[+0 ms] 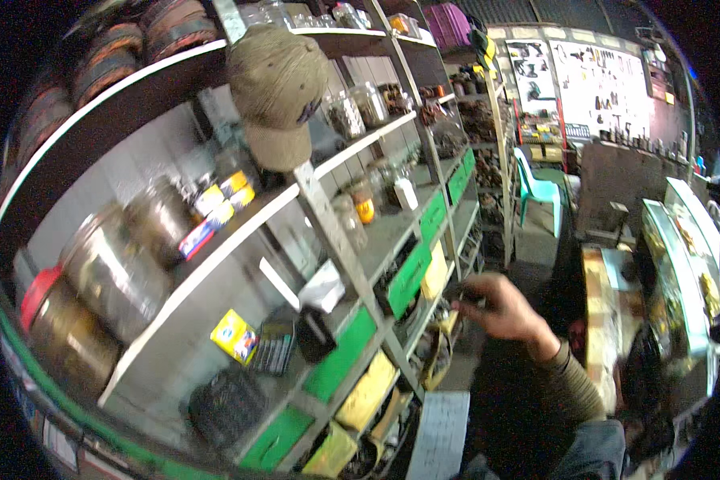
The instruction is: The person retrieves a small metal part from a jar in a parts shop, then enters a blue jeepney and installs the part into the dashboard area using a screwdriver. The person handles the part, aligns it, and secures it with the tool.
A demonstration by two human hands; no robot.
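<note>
My right hand (506, 309) reaches out in front of the shelving, its sleeve pushed up the forearm. The thumb and fingers are curled toward each other around a dark spot. Whether that is a small object or only shadow, I cannot make out. Nearest to the fingers are the lower bins of the rack, one with a yellow front (434, 270), beside a green drawer front (410, 280). A pale blue sheet with faint marks (440, 436) stands low in front of me. My left hand is out of view.
A brown cap (278, 84) hangs on the shelf post. Large jars (114, 268) fill the left shelf; a yellow packet (234, 336) and a black calculator-like item (273, 349) lie below. A turquoise chair (538, 192) stands farther back. Glass cases (674, 272) line the right side.
</note>
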